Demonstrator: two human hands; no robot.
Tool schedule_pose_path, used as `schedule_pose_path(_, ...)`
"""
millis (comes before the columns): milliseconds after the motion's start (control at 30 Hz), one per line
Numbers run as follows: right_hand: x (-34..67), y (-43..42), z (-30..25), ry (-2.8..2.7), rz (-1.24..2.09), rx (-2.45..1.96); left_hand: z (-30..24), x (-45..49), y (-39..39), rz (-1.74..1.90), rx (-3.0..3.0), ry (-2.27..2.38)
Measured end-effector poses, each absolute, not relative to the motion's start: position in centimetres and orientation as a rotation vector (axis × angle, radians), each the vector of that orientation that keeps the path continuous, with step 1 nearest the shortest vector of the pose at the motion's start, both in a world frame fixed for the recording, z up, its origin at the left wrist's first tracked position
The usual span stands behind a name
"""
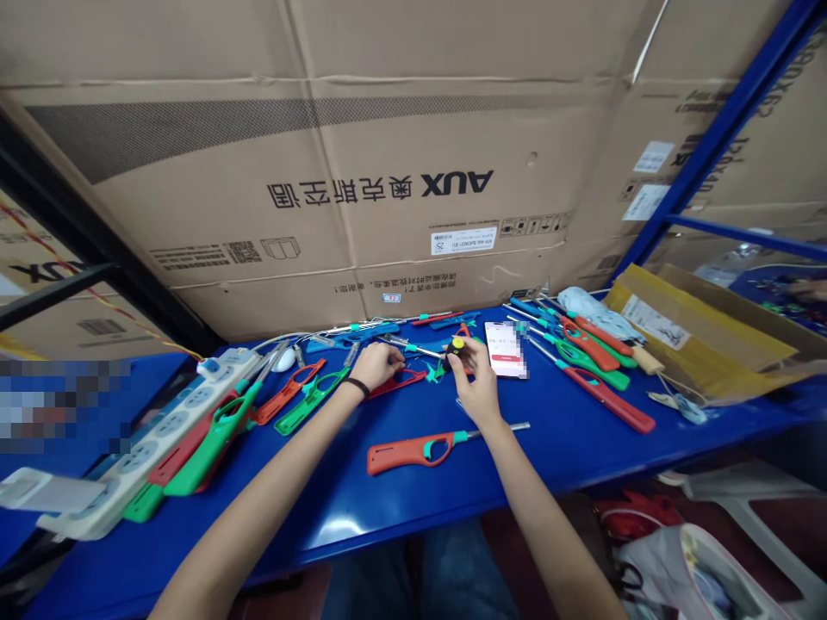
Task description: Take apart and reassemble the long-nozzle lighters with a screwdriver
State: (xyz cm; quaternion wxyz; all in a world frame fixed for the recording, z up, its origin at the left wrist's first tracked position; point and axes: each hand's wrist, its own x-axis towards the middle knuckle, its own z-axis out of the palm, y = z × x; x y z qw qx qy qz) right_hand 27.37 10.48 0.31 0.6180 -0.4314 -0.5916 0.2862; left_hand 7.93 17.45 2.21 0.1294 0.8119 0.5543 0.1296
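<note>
My left hand rests on the blue table, fingers curled down on a red lighter shell. My right hand is closed round a small screwdriver with a black and yellow handle, held over the same red piece and some teal parts. A whole red lighter with a teal trigger lies nearer me, partly under my right wrist. A phone with a lit screen lies just right of my right hand.
Several red and green lighters lie at the right, more green and red shells at the left beside a white power strip. Cardboard boxes wall the back. An open carton sits far right. A white bag lies below.
</note>
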Motion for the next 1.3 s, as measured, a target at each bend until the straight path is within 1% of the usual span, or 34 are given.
schedule_pose_path(300,27.4,11.0,-0.3,-1.368,0.531,-0.924,1.1,9.1,17.6,0.400,2.329,1.601)
schedule_pose_path(600,27.5,10.9,-0.3,-1.365,0.499,-0.925,0.6,9.7,18.4,0.300,2.449,1.525)
schedule_pose_path(733,27.5,10.9,-0.3,-1.356,0.511,-0.924,0.4,9.5,18.5,0.353,2.509,1.489)
schedule_pose_path(967,27.6,10.9,-0.4,-1.356,0.520,-0.926,-0.3,9.6,18.4,0.563,2.567,1.462)
schedule_pose_path(1300,27.7,10.9,-0.5,-1.348,0.538,-0.926,0.3,9.7,19.5,0.565,2.644,1.290)
